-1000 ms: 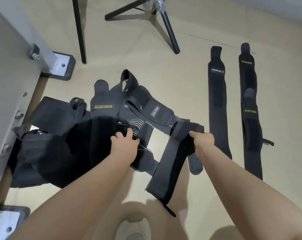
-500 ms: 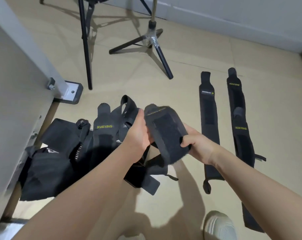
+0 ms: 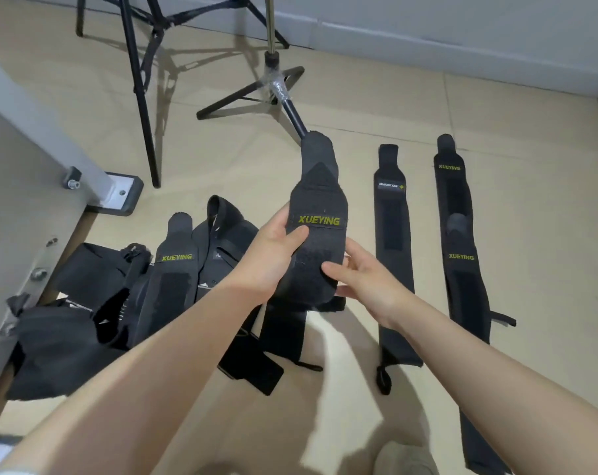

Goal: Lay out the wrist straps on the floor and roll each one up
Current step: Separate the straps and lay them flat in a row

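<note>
I hold a black wrist strap [image 3: 320, 207] with yellow XUEYING lettering in the air above the floor, its narrow end pointing away from me. My left hand [image 3: 273, 250] grips its left edge, thumb on top just below the lettering. My right hand [image 3: 359, 272] supports the lower end from beneath, thumb laid on the fabric. Two straps lie flat and straight on the floor to the right: one [image 3: 391, 234] with a small grey label and a longer XUEYING one [image 3: 460, 234]. A tangled pile of black straps [image 3: 174, 275] sits at the left.
A grey metal frame with a bolted foot plate [image 3: 119, 193] borders the pile on the left. Black tripod legs [image 3: 143, 108] and a stand base [image 3: 273, 87] are on the tan floor ahead. A pale wall [image 3: 427, 29] runs along the back. My shoe [image 3: 403, 457] shows at the bottom.
The strap, folded over between my hands half a second ago, now stretches out lengthwise with its lettering facing up. Both hands rose from the pile and shifted right.
</note>
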